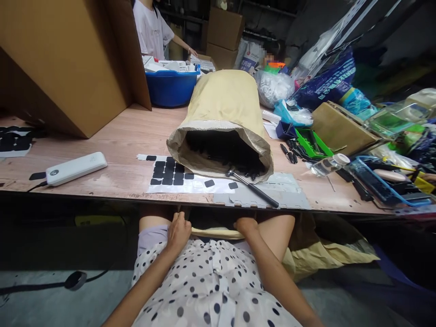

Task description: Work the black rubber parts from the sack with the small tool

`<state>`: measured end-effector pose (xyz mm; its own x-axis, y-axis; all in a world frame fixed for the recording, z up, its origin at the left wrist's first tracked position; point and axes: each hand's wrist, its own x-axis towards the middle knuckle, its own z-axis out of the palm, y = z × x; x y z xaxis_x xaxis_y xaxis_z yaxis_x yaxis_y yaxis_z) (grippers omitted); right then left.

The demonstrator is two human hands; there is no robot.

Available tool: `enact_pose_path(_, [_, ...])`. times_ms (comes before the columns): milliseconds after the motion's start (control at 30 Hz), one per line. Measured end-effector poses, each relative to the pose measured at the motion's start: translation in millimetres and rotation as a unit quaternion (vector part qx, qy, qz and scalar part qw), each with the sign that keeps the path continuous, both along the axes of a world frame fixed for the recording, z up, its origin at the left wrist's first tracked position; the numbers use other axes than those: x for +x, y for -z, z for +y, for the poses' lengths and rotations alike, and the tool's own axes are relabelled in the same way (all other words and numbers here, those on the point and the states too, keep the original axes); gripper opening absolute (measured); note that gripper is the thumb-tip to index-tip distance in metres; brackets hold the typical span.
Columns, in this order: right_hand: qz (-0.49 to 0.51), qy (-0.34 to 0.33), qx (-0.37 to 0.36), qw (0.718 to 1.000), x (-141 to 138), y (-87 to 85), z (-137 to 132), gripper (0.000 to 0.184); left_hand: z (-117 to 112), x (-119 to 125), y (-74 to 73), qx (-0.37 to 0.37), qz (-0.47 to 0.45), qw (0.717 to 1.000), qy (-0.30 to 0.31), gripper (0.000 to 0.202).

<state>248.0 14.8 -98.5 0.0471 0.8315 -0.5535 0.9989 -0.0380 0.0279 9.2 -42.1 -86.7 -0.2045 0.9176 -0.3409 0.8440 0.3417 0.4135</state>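
Observation:
A second yellow paper sack (pixel 218 233) lies open across my lap, under the table edge. My left hand (pixel 180 230) is closed on the left side of its rim. My right hand (pixel 247 225) reaches to the right side of its mouth, its fingers hidden by the sack and shadow. Above, on the table, a large yellow sack (pixel 226 97) lies on its side, mouth towards me, with dark pieces inside. A small hammer (pixel 257 191) with a black handle rests at its mouth. Beside it is a sheet of black adhesive pads (pixel 168 170).
A white power bank (pixel 76 169) and a big cardboard box (pixel 64 59) occupy the left. Behind are a blue basin (pixel 172 88) of white boxes and a person (pixel 153 32). A green tray (pixel 313 143), a bottle (pixel 329 165) and a blue basket (pixel 388 181) crowd the right.

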Motion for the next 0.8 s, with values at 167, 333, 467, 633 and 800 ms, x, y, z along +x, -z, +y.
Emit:
enact_pose_path(167, [0.05,-0.013,0.02,0.998,2,-34.2,-19,0.033,-24,-8,-29.1,-0.03,0.016,0.994,0.104,0.048])
enact_pose_path(333, [0.307,-0.08,0.237,0.918,15,-73.5,1,0.034,5,-2,-67.8,0.108,-0.038,0.981,0.159,0.032])
enact_pose_path(467, [0.188,-0.053,0.503,0.842,23,-64.7,45,0.024,99,28,-95.0,0.239,-0.016,0.958,0.16,0.033])
enact_pose_path(633, [0.118,-0.065,0.545,0.827,18,-36.7,58,0.021,186,48,-91.8,0.153,0.044,0.976,0.151,0.035])
enact_pose_path(800, [0.127,-0.057,0.53,0.836,16,-36.8,50,0.02,189,38,-70.4,0.164,0.009,0.975,0.147,0.031])
